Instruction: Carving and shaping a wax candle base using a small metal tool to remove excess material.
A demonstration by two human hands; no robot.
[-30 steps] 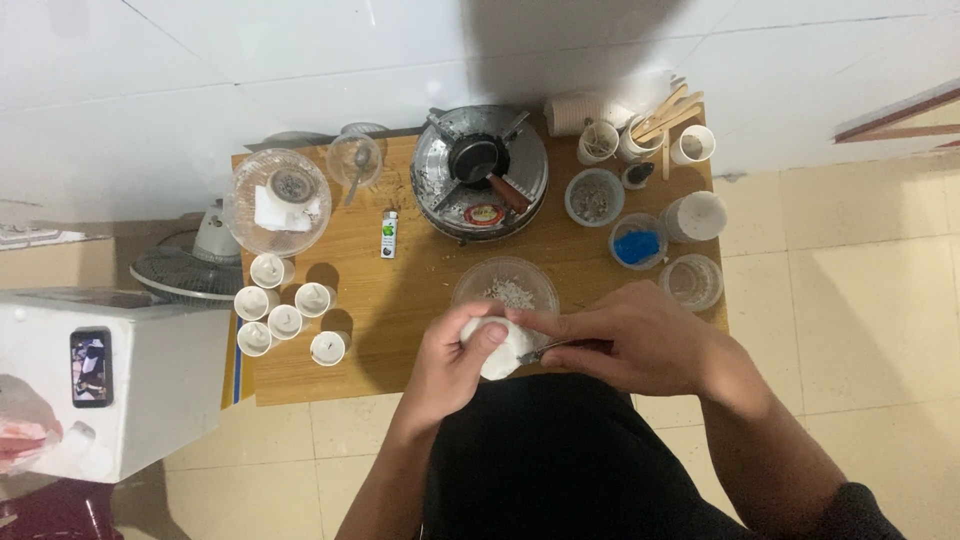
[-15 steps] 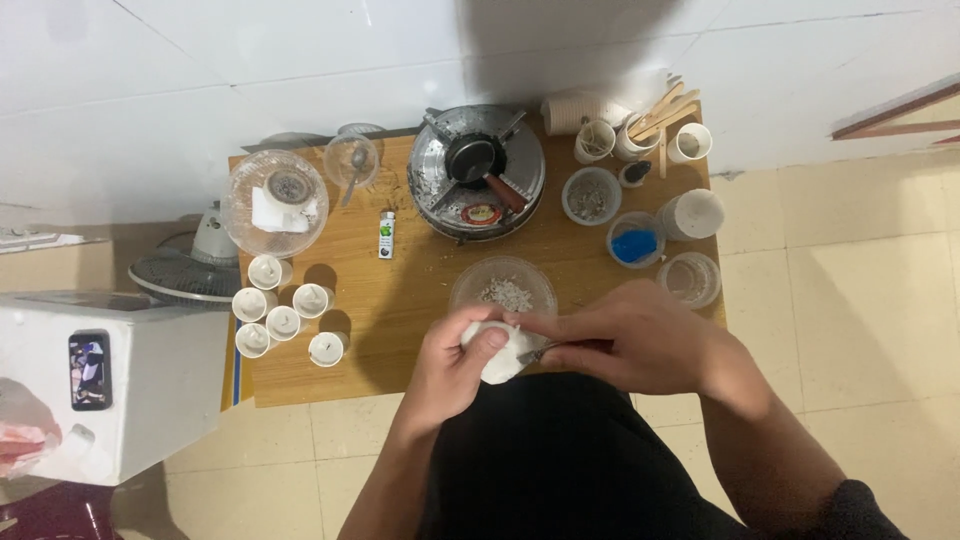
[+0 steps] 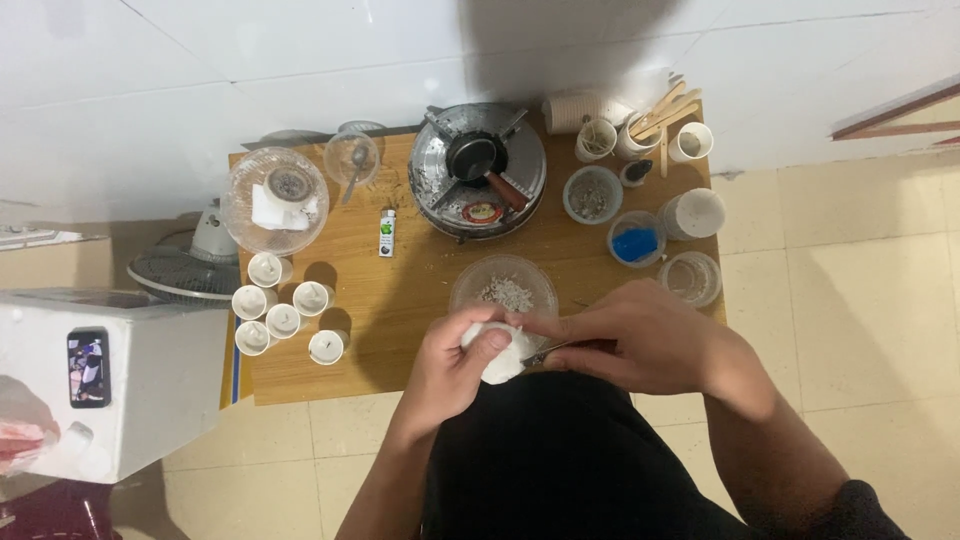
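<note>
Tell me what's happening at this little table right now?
A person sits at a low wooden table. The left hand holds a white lump, and the right hand presses a small blade against it, just below a clear bowl holding white shavings. A portable stove with a small dark pot sits behind, and several filled white cups stand to the left.

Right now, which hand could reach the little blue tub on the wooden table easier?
Probably the right hand: the small round blue tub sits just beyond it, though it grips a thin metal blade. The left hand holds a white lump, farther off.
</note>
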